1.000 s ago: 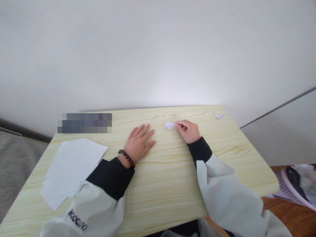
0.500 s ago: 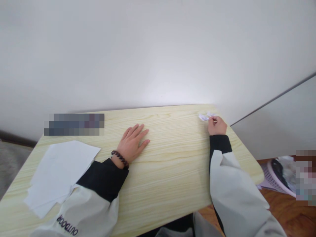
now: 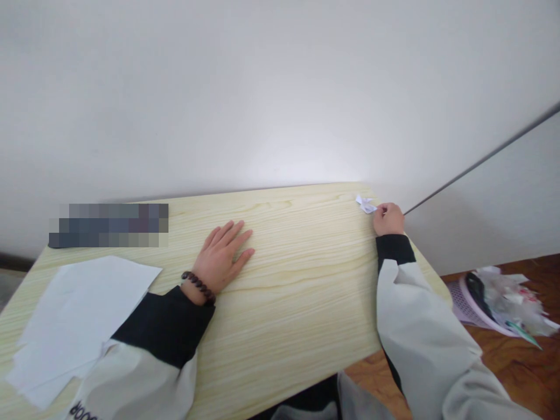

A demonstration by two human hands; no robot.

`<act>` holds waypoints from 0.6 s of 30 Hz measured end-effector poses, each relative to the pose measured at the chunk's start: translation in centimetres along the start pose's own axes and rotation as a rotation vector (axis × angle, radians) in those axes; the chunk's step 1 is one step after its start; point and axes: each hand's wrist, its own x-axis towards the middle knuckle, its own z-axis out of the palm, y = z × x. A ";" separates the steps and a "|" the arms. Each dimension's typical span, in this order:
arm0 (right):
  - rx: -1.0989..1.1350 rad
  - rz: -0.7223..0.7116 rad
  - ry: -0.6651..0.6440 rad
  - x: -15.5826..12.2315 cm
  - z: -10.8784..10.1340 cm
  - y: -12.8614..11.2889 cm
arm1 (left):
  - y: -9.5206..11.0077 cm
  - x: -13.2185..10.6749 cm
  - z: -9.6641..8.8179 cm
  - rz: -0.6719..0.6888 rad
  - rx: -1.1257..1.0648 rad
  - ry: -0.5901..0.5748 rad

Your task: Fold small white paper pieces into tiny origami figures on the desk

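My left hand (image 3: 222,255) lies flat on the pale wood-grain table (image 3: 280,303), palm down, fingers spread and holding nothing. A dark beaded bracelet (image 3: 199,286) circles that wrist. Near the far right corner, my right hand (image 3: 389,219) is closed in a pinch at the edge of a small piece of folded white paper (image 3: 366,204) with pointed tips. The fingertips meet the paper's right end, and part of it may be hidden behind them. Several white paper sheets (image 3: 87,309) are spread in an uneven stack left of my left forearm.
A blurred-out dark object (image 3: 109,226) lies at the back left of the table. White wall (image 3: 280,93) rises behind the table. On the wooden floor at the right stands a purple perforated basket (image 3: 464,303), heaped with crumpled plastic and paper.
My right hand has shifted rightward along the table, and the folded paper now shows nearer the back right corner. My left hand stays flat. The view has turned slightly right.
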 end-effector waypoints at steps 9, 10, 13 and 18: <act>0.004 -0.059 -0.029 1.6 1.5 -0.4 | -0.1 0.1 0.0 0.006 0.018 0.004; 0.007 -0.068 -0.033 1.8 1.6 -0.5 | -0.1 0.2 0.0 0.005 0.015 0.005; 0.018 -0.093 -0.041 2.0 1.7 -0.5 | 0.0 0.2 -0.1 0.001 0.007 0.005; 0.030 -0.121 -0.037 1.8 1.6 -0.5 | 0.0 0.2 -0.1 0.005 -0.003 0.010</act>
